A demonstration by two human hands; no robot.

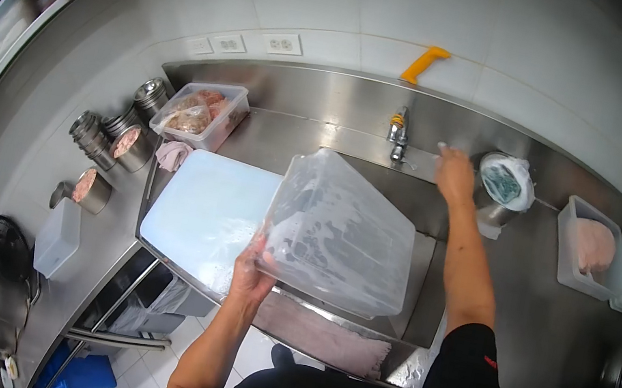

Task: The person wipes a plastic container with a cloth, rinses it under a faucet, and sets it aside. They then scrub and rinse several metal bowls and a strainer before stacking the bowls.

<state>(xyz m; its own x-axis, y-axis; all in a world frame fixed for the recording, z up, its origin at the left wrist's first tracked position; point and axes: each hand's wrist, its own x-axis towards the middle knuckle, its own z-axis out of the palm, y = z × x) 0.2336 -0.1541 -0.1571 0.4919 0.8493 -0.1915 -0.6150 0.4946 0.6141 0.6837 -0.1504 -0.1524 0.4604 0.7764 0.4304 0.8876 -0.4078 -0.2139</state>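
Observation:
My left hand (255, 271) grips the near left edge of a large translucent plastic container (345, 237), which is tilted over the sink (417, 294) and has whitish wet marks on its surface. My right hand (455, 171) is raised near the back of the sink, between the faucet (400, 139) and a metal pot (496, 208). Its fingers look closed, with a small pale tip showing; what they hold, if anything, cannot be made out. The pot has white and green material at its top. A white cutting board (209, 214) lies left of the container.
A plastic bin of bagged food (201, 112) stands at the back left, near metal canisters (94, 137). A pink cloth (320, 334) lies along the sink's front edge. At right is a plastic tub (590, 245) with pink contents. An orange handle (425, 65) rests against the wall.

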